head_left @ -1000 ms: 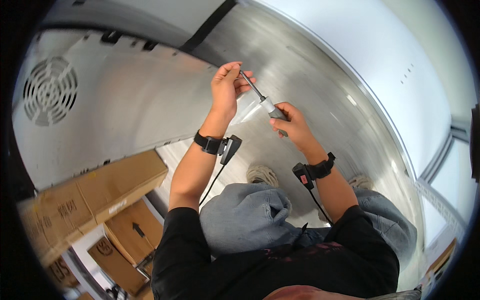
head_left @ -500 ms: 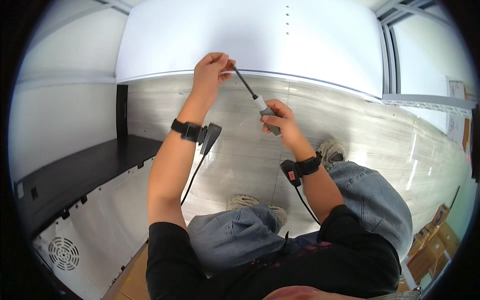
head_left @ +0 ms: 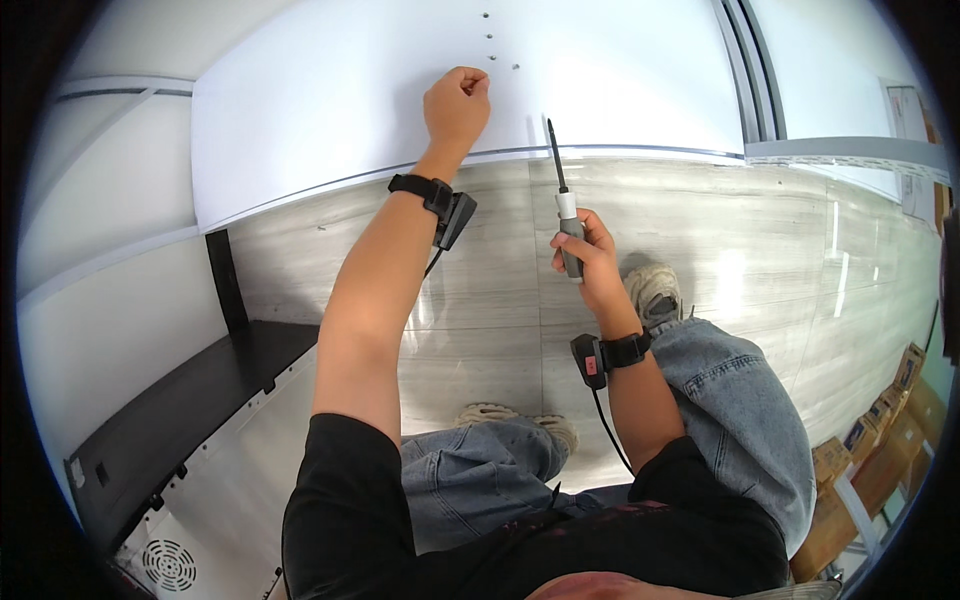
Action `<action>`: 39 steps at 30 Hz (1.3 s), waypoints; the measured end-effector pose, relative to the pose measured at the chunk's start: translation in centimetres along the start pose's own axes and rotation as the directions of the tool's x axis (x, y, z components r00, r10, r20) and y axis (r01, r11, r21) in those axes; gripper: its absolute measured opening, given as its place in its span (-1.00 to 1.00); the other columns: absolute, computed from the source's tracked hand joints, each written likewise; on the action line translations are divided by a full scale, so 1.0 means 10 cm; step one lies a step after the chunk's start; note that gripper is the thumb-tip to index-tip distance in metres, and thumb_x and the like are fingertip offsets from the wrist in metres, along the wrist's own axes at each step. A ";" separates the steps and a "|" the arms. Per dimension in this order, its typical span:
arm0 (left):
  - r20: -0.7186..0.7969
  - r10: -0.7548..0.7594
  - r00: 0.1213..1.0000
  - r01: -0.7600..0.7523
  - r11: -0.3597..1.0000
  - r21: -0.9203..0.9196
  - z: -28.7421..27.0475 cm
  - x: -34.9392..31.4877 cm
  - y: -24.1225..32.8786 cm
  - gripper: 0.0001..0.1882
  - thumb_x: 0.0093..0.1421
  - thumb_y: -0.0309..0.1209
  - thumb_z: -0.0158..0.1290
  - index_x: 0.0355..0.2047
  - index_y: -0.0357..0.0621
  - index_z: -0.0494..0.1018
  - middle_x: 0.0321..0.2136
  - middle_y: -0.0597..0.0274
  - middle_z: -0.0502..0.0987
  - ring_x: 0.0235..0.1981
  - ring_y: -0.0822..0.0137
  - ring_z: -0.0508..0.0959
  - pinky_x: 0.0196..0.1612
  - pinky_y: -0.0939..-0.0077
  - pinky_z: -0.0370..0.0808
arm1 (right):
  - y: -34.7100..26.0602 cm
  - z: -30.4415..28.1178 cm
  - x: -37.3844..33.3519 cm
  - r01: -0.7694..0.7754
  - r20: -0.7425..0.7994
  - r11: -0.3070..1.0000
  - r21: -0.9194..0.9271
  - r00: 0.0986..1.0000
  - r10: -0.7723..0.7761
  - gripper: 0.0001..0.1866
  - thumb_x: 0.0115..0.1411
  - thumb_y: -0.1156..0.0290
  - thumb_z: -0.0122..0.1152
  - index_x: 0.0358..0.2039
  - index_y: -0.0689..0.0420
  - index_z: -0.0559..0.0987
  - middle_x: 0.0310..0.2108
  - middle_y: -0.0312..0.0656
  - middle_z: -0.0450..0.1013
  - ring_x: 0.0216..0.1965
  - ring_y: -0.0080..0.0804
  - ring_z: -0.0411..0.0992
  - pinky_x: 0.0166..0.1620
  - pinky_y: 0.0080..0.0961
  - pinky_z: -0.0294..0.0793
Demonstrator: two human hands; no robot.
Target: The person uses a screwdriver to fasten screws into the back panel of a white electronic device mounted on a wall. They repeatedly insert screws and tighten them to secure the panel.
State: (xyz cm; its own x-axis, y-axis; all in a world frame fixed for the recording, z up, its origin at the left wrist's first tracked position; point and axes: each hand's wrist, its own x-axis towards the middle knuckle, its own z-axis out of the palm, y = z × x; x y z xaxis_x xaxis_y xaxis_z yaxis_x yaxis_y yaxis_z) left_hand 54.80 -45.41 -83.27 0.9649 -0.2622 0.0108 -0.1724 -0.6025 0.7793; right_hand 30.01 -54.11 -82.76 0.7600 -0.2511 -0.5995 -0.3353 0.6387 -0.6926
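A white tabletop (head_left: 320, 110) carries several small metal screws in a short row; the nearest to me, a single screw (head_left: 516, 67), sits off to the right of that line. My left hand (head_left: 458, 105) is over the table at the near end of the row, fingers curled together; whether anything is pinched in them is hidden. My right hand (head_left: 588, 250) grips a screwdriver (head_left: 570, 235) by its grey handle with a white collar. The dark shaft points away from me, its bare-looking tip over the table's near edge.
At the lower left stand a black panel (head_left: 180, 410) and a white casing with a round vent (head_left: 168, 565). A metal frame post (head_left: 760, 80) rises at the table's right. Cardboard boxes (head_left: 870, 440) are stacked at the lower right. Cables hang from both wrist straps.
My left hand has left the screwdriver's tip and moved forward to the screws. The screwdriver has swung more upright, away from the left hand. One screw now appears out of line. The view has shifted.
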 end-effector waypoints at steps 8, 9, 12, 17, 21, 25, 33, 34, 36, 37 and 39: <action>0.021 0.275 0.961 -0.275 0.948 0.157 0.21 0.04 0.23 -0.86 0.10 -0.39 0.11 -0.33 -0.14 0.54 -0.44 0.25 0.54 -0.47 0.30 0.52 -0.37 0.43 0.46 | -0.10 -0.05 -0.03 0.033 -0.037 0.999 -0.011 0.999 -0.033 -0.70 0.06 0.51 0.17 -0.15 0.15 0.43 -0.51 -0.31 0.40 -0.58 -0.56 0.38 -0.48 -0.61 0.35; 0.031 0.272 0.962 -0.274 0.947 0.171 0.25 0.08 0.30 -0.86 0.10 -0.39 0.10 -0.33 -0.13 0.54 -0.43 0.25 0.54 -0.45 0.27 0.52 -0.35 0.40 0.46 | -0.09 -0.07 -0.03 0.043 -0.039 0.999 -0.012 0.998 -0.044 -0.70 0.06 0.51 0.17 -0.15 0.15 0.43 -0.51 -0.31 0.40 -0.58 -0.57 0.38 -0.49 -0.61 0.35; 0.016 0.277 0.961 -0.272 0.930 0.248 0.37 0.13 0.36 -0.84 0.10 -0.37 0.11 -0.33 -0.14 0.54 -0.43 0.24 0.54 -0.43 0.26 0.52 -0.34 0.39 0.46 | -0.10 -0.09 -0.03 0.052 -0.037 0.998 0.036 0.998 -0.051 -0.69 0.06 0.51 0.16 -0.14 0.16 0.42 -0.50 -0.31 0.40 -0.59 -0.56 0.38 -0.49 -0.61 0.35; 0.068 0.284 0.956 -0.290 0.898 0.330 0.40 0.13 0.31 -0.86 0.11 -0.38 0.10 -0.35 -0.15 0.54 -0.44 0.23 0.54 -0.43 0.26 0.52 -0.33 0.39 0.46 | -0.09 -0.06 -0.05 0.031 -0.053 0.998 0.052 0.998 -0.028 -0.70 0.07 0.52 0.15 -0.14 0.15 0.42 -0.51 -0.31 0.39 -0.59 -0.55 0.38 -0.50 -0.61 0.34; 0.004 0.294 0.956 -0.286 0.928 0.239 0.27 0.06 0.19 -0.87 0.10 -0.38 0.10 -0.39 -0.17 0.54 -0.43 0.20 0.54 -0.44 0.25 0.53 -0.33 0.38 0.45 | -0.04 -0.03 -0.05 0.028 -0.040 0.998 0.047 0.999 -0.027 -0.71 0.07 0.52 0.16 -0.15 0.15 0.41 -0.50 -0.31 0.39 -0.58 -0.55 0.38 -0.50 -0.61 0.34; -0.010 0.230 0.973 -0.220 0.944 0.246 0.08 -0.03 0.10 -0.87 0.10 -0.38 0.10 -0.43 -0.19 0.53 -0.44 0.17 0.54 -0.45 0.25 0.52 -0.33 0.37 0.45 | -0.04 0.02 -0.05 0.012 -0.011 0.999 0.036 1.000 -0.011 -0.70 0.07 0.51 0.17 -0.14 0.14 0.41 -0.48 -0.32 0.40 -0.58 -0.55 0.38 -0.50 -0.61 0.34; 0.103 0.259 0.960 -0.276 0.824 0.495 -0.27 -0.12 -0.04 -0.82 0.15 -0.36 0.06 -0.44 -0.24 0.51 -0.47 0.12 0.51 -0.35 0.13 0.49 -0.27 0.31 0.44 | -0.01 0.19 -0.06 -0.010 0.049 1.000 -0.010 0.999 0.010 -0.70 0.07 0.51 0.17 -0.15 0.13 0.40 -0.49 -0.32 0.39 -0.58 -0.55 0.38 -0.50 -0.63 0.32; 0.111 0.307 0.945 -0.319 0.802 0.505 -0.27 -0.12 -0.05 -0.82 0.15 -0.36 0.05 -0.44 -0.24 0.51 -0.46 0.11 0.51 -0.34 0.12 0.48 -0.26 0.29 0.44 | -0.01 0.21 -0.05 -0.010 0.052 1.000 -0.017 0.999 0.010 -0.70 0.07 0.51 0.17 -0.15 0.13 0.40 -0.49 -0.32 0.39 -0.58 -0.55 0.38 -0.50 -0.63 0.32; 0.123 0.332 0.935 -0.347 0.788 0.509 -0.29 -0.10 -0.07 -0.82 0.16 -0.36 0.04 -0.43 -0.24 0.50 -0.48 0.09 0.51 -0.37 0.11 0.49 -0.29 0.27 0.44 | 0.01 0.24 -0.04 -0.007 0.056 1.000 -0.022 0.998 0.008 -0.70 0.07 0.51 0.17 -0.15 0.14 0.40 -0.49 -0.32 0.39 -0.59 -0.55 0.38 -0.51 -0.62 0.33; 0.130 0.345 0.930 -0.361 0.780 0.512 -0.30 -0.10 -0.06 -0.82 0.17 -0.36 0.04 -0.43 -0.24 0.50 -0.48 0.08 0.51 -0.39 0.10 0.50 -0.30 0.25 0.44 | 0.02 0.25 -0.04 -0.005 0.058 1.000 -0.023 0.998 0.006 -0.69 0.07 0.51 0.17 -0.15 0.15 0.39 -0.49 -0.32 0.39 -0.59 -0.55 0.38 -0.51 -0.62 0.33; 0.127 0.321 0.938 -0.342 0.810 0.477 -0.31 -0.08 -0.03 -0.84 0.16 -0.38 0.04 -0.42 -0.24 0.49 -0.50 0.07 0.53 -0.43 0.10 0.51 -0.32 0.27 0.45 | 0.02 0.26 -0.03 0.002 0.068 1.000 -0.012 0.998 -0.001 -0.69 0.07 0.51 0.17 -0.15 0.15 0.39 -0.50 -0.32 0.39 -0.60 -0.55 0.38 -0.51 -0.62 0.33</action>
State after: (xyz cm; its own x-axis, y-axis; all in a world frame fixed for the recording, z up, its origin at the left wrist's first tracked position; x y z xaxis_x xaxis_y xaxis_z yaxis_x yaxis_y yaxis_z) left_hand 54.65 -42.67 -81.55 0.8249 -0.5357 0.1806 -0.5639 -0.7577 0.3284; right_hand 31.15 -51.97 -81.65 0.7965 -0.2013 -0.5701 -0.3405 0.6298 -0.6981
